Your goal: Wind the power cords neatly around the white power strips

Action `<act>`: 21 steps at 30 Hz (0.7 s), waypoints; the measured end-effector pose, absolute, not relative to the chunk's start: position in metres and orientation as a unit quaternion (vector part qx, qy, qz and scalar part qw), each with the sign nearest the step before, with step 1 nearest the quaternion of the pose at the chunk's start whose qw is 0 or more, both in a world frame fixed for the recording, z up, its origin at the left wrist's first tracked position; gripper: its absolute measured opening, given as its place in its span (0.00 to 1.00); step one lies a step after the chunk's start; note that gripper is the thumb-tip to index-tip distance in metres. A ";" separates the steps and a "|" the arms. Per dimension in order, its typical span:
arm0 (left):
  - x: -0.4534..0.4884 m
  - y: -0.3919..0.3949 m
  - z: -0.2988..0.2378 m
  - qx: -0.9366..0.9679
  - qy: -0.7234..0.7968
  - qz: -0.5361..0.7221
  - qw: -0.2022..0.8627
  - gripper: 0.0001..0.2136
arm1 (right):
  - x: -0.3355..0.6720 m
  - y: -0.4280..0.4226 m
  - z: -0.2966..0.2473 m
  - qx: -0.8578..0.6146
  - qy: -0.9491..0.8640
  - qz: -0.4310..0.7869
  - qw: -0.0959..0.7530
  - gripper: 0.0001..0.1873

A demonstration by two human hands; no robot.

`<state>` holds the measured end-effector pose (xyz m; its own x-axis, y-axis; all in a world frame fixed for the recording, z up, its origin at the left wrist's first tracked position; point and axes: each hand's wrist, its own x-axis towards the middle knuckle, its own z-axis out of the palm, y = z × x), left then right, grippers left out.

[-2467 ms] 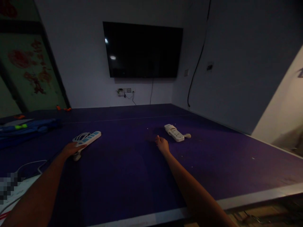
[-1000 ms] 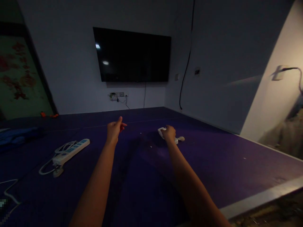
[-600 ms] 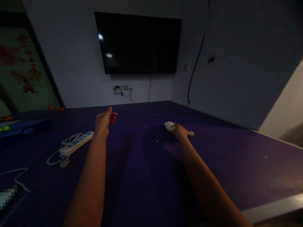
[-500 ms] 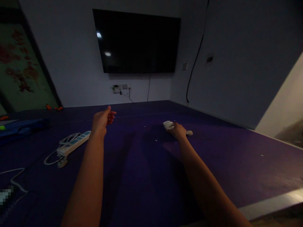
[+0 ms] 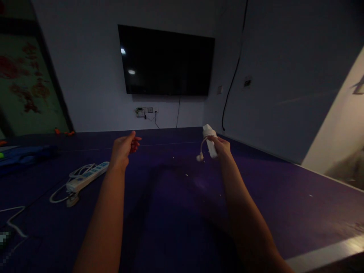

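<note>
In the head view my right hand [image 5: 222,146] grips a white power strip [image 5: 212,148] and holds it up off the purple surface. Its cord is wound around the upper part, and the plug [image 5: 200,157] dangles to the left. My left hand [image 5: 125,147] hovers over the surface with nothing in it, thumb up and fingers loosely curled and apart. Just left of that forearm lies a second power strip [image 5: 89,176], white with blue sockets, its cord looped behind it and its plug [image 5: 72,200] at the near end.
A dark television [image 5: 167,62] hangs on the back wall above several sockets [image 5: 148,110]. Blue cloth [image 5: 27,155] and a white cable [image 5: 15,223] lie at the left. Small white scraps dot the purple surface [image 5: 170,220]. A black cable [image 5: 231,81] hangs down the right wall.
My right hand has lifted the white power strip off the surface and tilted it upright, its plug swinging to the left. My left hand stays nearly still. The view has tipped slightly upward.
</note>
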<state>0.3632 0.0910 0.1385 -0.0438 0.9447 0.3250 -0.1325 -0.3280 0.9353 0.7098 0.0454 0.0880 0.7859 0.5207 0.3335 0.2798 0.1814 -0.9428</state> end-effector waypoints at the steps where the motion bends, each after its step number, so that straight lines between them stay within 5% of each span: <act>1: 0.365 0.091 0.138 0.540 0.380 0.611 0.438 0.13 | 0.704 0.045 0.097 -0.603 -0.302 0.123 0.728 0.23; 7: 0.377 0.087 0.135 0.591 0.401 0.553 0.429 0.12 | 0.649 0.042 0.127 -0.544 -0.345 0.298 0.704 0.19; 21: 0.394 0.081 0.122 0.755 0.329 0.331 0.461 0.15 | 0.545 0.055 0.109 -0.407 -0.461 0.403 0.678 0.14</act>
<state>0.3938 0.0813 0.1216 0.5648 0.8014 0.1967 0.1909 -0.3588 0.9137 0.5451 0.0545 0.1085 0.2508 0.9214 0.2970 -0.1702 0.3440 -0.9234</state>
